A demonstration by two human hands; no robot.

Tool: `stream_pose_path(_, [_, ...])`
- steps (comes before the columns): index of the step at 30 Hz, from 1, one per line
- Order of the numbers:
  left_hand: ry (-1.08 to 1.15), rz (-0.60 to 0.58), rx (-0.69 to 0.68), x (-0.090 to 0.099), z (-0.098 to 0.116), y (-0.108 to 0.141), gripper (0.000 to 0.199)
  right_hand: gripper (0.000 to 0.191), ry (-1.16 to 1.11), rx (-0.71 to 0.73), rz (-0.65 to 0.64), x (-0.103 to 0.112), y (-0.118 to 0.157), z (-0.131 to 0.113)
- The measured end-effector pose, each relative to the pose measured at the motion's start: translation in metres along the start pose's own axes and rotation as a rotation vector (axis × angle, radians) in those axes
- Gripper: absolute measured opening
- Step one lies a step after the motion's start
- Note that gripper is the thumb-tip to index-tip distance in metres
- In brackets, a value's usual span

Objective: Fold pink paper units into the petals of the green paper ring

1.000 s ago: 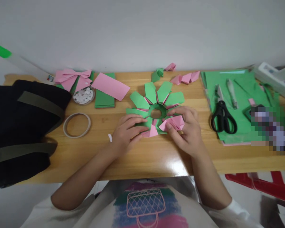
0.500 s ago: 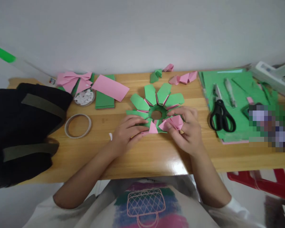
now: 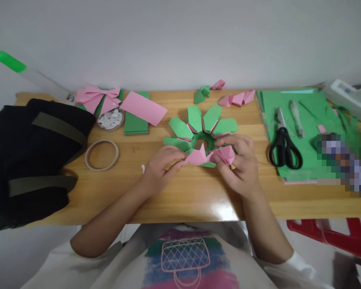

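A ring of folded green paper petals with pink edges (image 3: 194, 117) rests on the wooden table, with a round opening in its middle. At its near side, my left hand (image 3: 162, 168) pinches the left tip of a folded pink paper piece (image 3: 197, 155). My right hand (image 3: 239, 166) has thumb and fingers closed round another folded pink piece (image 3: 224, 155) at the ring's near right. The two pink pieces lie close together over the near petals; whether they are joined I cannot tell.
Black scissors (image 3: 285, 148) and a clear-handled tool (image 3: 296, 118) lie on green sheets (image 3: 307, 160) at right. Tape roll (image 3: 101, 155), black bag (image 3: 45, 152) and pink bow (image 3: 99, 98) are left. Folded scraps (image 3: 237, 98) lie behind the ring.
My left hand has gone from lying over the near left petals to pinching the pink piece, which now stands higher. My right hand keeps its hold. The view has shifted slightly.
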State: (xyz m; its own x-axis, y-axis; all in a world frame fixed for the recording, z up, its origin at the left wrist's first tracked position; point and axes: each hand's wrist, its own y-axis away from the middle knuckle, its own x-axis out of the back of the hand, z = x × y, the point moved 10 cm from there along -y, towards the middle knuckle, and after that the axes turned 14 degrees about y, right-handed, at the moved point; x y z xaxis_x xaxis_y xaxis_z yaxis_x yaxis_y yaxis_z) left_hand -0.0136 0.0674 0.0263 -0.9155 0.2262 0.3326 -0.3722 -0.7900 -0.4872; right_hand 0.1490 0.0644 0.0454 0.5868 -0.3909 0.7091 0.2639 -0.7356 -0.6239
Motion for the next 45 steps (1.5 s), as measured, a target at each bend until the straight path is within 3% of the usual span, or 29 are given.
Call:
stream_pose_path(21, [0.013, 0.018, 0.000, 0.0001, 0.0014, 0.0000, 0.007, 0.005, 0.038, 0.010, 0.044, 0.0033, -0.0012, -0.0014])
stream_pose_path(33, [0.048, 0.044, 0.062, 0.0031, -0.0034, 0.0017, 0.009, 0.010, 0.000, 0.050, 0.023, 0.0050, -0.0028, -0.0031])
stream_pose_path(40, [0.007, 0.003, 0.065, 0.0035, -0.0005, -0.0001, 0.010, 0.008, 0.003, 0.014, -0.003, 0.0032, -0.0032, -0.0041])
stream_pose_path(45, [0.003, -0.027, -0.014, 0.0037, 0.0020, -0.0006, 0.012, 0.010, -0.004, -0.064, -0.033, 0.0002, -0.0014, -0.0011])
